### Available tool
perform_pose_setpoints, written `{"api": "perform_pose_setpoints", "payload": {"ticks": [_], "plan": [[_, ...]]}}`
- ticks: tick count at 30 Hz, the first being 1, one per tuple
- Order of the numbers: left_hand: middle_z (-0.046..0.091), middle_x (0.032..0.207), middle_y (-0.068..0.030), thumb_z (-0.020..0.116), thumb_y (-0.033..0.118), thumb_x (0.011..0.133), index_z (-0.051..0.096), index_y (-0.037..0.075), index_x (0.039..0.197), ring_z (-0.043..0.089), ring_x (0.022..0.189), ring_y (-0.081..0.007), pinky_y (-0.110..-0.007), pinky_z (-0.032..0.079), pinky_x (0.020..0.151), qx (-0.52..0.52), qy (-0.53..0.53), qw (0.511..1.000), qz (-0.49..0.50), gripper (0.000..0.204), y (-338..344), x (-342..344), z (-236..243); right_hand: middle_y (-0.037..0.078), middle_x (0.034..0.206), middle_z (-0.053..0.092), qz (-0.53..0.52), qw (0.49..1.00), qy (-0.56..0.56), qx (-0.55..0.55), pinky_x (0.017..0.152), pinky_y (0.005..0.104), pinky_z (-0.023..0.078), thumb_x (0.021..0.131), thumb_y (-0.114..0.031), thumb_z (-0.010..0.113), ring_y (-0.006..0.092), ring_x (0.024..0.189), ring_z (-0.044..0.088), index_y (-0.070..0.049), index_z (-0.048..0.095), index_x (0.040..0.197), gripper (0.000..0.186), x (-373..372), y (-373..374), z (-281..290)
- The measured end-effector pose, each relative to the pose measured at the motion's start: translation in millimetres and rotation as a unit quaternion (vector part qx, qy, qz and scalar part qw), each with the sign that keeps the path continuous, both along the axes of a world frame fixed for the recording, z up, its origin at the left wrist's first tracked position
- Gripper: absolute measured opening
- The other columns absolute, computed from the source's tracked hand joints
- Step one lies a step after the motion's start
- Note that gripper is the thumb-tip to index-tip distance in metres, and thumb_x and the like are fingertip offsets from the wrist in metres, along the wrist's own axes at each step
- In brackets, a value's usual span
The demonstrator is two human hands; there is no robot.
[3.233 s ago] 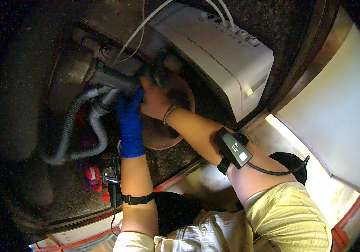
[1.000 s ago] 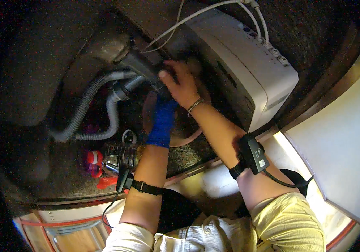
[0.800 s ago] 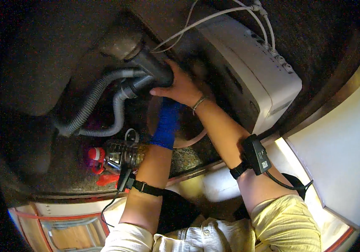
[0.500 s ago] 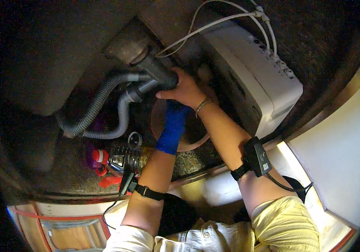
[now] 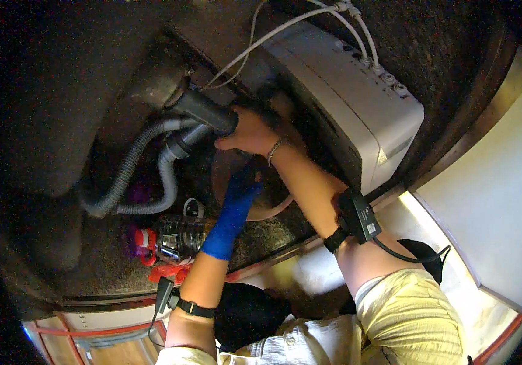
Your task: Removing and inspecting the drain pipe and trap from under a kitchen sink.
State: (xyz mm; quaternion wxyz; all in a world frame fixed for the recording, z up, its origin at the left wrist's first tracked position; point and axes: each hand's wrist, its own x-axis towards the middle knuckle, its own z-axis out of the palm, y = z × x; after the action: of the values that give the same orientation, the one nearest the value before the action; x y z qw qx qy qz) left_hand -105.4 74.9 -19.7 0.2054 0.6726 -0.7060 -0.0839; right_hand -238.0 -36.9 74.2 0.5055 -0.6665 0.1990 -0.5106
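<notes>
My right hand (image 5: pixel 250 132) is closed round the lower end of the dark grey drain pipe (image 5: pixel 209 114) under a sink. Its thumb shows beneath the pipe; the other fingers are partly hidden behind it. My left hand (image 5: pixel 249 173), in a blue glove or sleeve, reaches down over a round brownish basin (image 5: pixel 276 211) below the pipe. Shadow hides its fingers, so I cannot make out what they touch. Two ribbed grey hoses (image 5: pixel 128 167) join the drain pipe at its left side.
A white box-shaped unit (image 5: pixel 389 131) with thin white tubes (image 5: pixel 285 33) stands on the right. At left lie a clear plastic bottle (image 5: pixel 179 237) with a red cap and a red bag or cloth (image 5: pixel 167 272). The cabinet's front edge (image 5: pixel 291 248) runs beneath my forearms.
My left hand has drawn back a little, down and left, from beside my right hand. The right hand stays on the drain pipe. The whole view has shifted slightly.
</notes>
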Motion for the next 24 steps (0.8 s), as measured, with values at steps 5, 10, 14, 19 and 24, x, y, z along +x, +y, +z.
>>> {"api": "perform_pose_setpoints", "payload": {"ticks": [5,10,14,19,24], "plan": [[0.053,0.111,-0.0147,0.054,0.017,0.079,0.049,0.003,0.113,0.05,0.101,-0.0257,-0.031,0.038,0.088,0.112,0.084,0.99,0.035,0.038,35,-26,20,0.012,0.087,0.061,0.076,0.996,-0.044,-0.01,0.077,0.0295,0.044,0.052,-0.021,0.076,0.0228,0.081,0.057,0.003,0.055,0.098,0.057,-12,-28,-19],[0.051,0.112,-0.0104,0.057,0.02,0.079,0.048,0.002,0.113,0.049,0.102,-0.0199,-0.028,0.037,0.088,0.175,0.218,0.958,0.07,0.039,62,15,28,0.008,0.08,0.062,0.112,0.994,0.007,-0.016,0.072,0.0273,0.045,0.052,-0.019,0.075,0.0184,0.074,0.057,0.002,0.056,0.096,0.052,-5,-15,5],[0.05,0.111,-0.0085,0.057,0.02,0.079,0.047,0.003,0.114,0.047,0.103,-0.0181,-0.028,0.037,0.088,0.203,0.288,0.927,0.127,0.04,54,-10,25,0.008,0.076,0.062,0.232,0.97,0.027,0.069,0.068,0.0272,0.045,0.052,-0.017,0.074,0.0174,0.071,0.058,0.001,0.057,0.091,0.046,-22,-24,1],[0.05,0.112,-0.0095,0.056,0.019,0.08,0.047,0.003,0.114,0.046,0.106,-0.0196,-0.029,0.036,0.09,0.167,0.316,0.931,0.077,0.039,53,-6,9,0.006,0.072,0.061,0.284,0.953,0.016,0.106,0.064,0.0275,0.045,0.052,-0.014,0.071,0.015,0.067,0.057,-0.001,0.058,0.082,0.036,-17,-23,2],[0.049,0.114,-0.0113,0.055,0.018,0.08,0.052,0.003,0.108,0.046,0.107,-0.0229,-0.031,0.034,0.092,0.165,0.162,0.973,-0.02,0.032,43,-5,1,0.009,0.076,0.061,0.173,0.984,0.025,0.034,0.066,0.0292,0.045,0.052,-0.016,0.072,0.0192,0.07,0.057,0.001,0.058,0.086,0.04,-10,-26,-8]]}}
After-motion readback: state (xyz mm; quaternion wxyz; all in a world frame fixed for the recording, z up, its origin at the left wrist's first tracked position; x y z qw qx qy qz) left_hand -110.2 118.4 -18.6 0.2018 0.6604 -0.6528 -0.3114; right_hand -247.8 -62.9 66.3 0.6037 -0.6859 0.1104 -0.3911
